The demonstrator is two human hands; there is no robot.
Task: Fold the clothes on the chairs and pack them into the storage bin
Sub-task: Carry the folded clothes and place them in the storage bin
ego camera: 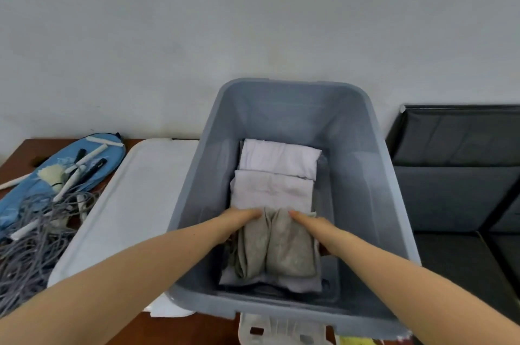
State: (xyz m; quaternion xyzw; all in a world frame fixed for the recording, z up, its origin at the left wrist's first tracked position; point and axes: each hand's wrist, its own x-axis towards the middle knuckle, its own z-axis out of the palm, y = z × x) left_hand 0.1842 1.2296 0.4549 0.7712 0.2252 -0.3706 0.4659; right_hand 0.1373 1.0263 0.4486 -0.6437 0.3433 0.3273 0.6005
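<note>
A grey plastic storage bin (pixel 363 175) stands on the table in the middle of the view. Inside it lie folded pale lilac clothes (pixel 277 175), stacked toward the far end. On top of them at the near end sits a folded grey-beige garment (pixel 277 246). Both of my arms reach down into the bin. My left hand (pixel 239 222) grips the garment's left side and my right hand (pixel 315 227) grips its right side, with fingers pointing away from me. The garment rests on the pile between my hands.
The bin's white lid (pixel 126 204) lies flat to the left on the brown table (pixel 17 153). Farther left sits a blue bag (pixel 33 184) with white tubes and a tangle of grey cables (pixel 25 246). A dark sofa (pixel 455 175) stands at the right. A white plastic piece (pixel 278 329) shows below the bin.
</note>
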